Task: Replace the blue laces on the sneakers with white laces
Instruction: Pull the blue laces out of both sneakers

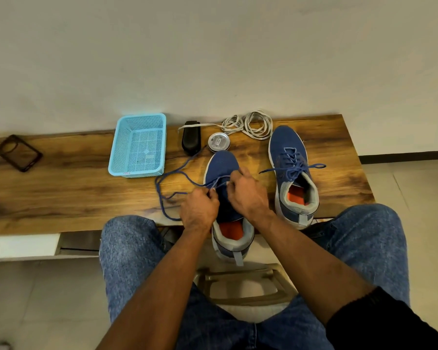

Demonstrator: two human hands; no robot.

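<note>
On the bench (61, 198), left to right: a loose blue lace (167, 183) trails from the near sneaker (221, 168); the left hand (199, 207) pinches this lace, the right hand (248, 195) grips it at the eyelets. Step judged: unlacing, partly done. Next, the lace must be drawn from the remaining eyelets. The far sneaker (288, 147) is laced and tied; white laces (248, 125) lie coiled behind.

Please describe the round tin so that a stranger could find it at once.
Look at the wooden table, along its far edge by the wall. The round tin lies between the black brush and the white laces. It alone is round and silvery.
</note>
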